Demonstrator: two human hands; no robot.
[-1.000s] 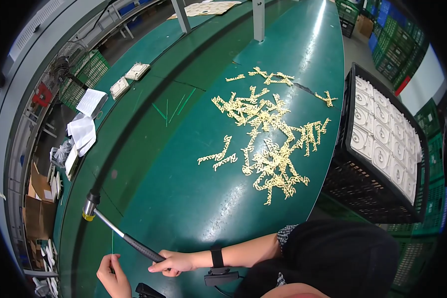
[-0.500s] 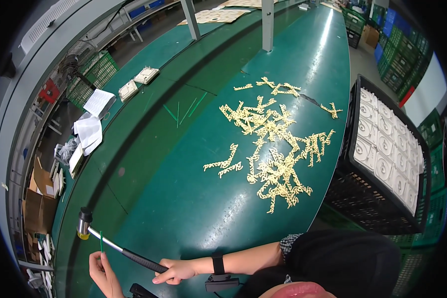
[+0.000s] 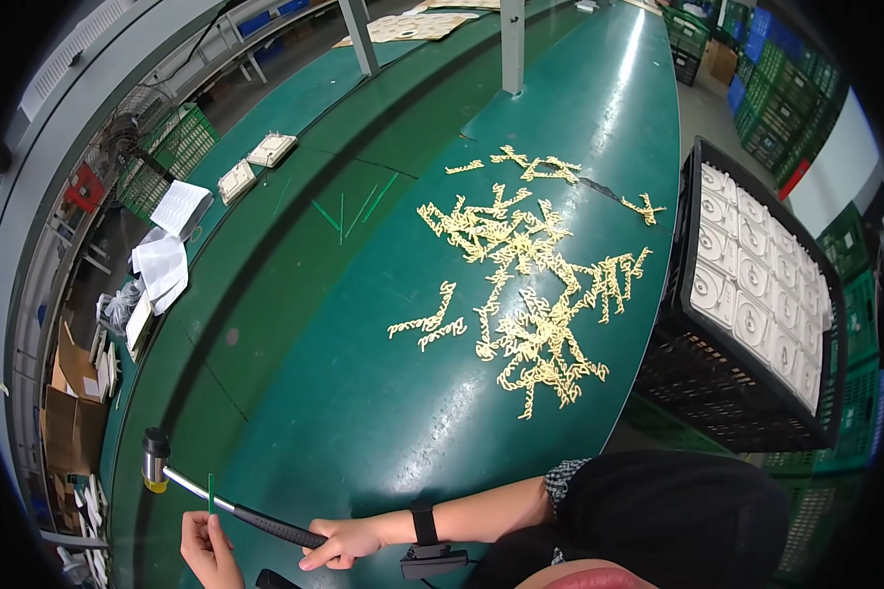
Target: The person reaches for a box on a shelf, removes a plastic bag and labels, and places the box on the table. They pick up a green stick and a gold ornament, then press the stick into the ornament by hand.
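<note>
My right hand (image 3: 340, 544) is closed round the black grip of a hammer (image 3: 275, 526). Its shiny metal head, with one black face and one yellow face, is at the far left end, over the green table. At the lower left, my left hand (image 3: 207, 550) pinches a thin green strip (image 3: 211, 496) that points upward, close beside the hammer's shaft. Further off on the table lies a loose heap of pale yellow script-word cut-outs (image 3: 550, 324), with a few lying apart from it. Several similar green strips (image 3: 371, 204) lie flat beyond the hammer.
A black crate (image 3: 737, 378) packed with white round-patterned pieces stands at the table's right edge. Papers (image 3: 162, 270), white pieces (image 3: 272, 149) and a cardboard box (image 3: 74, 417) line the left side. A grey post (image 3: 513, 49) rises from the far table.
The view has shifted slightly, so the table things sit further left. The hammer head is a little lower, and my left hand with the green strip has moved slightly right.
</note>
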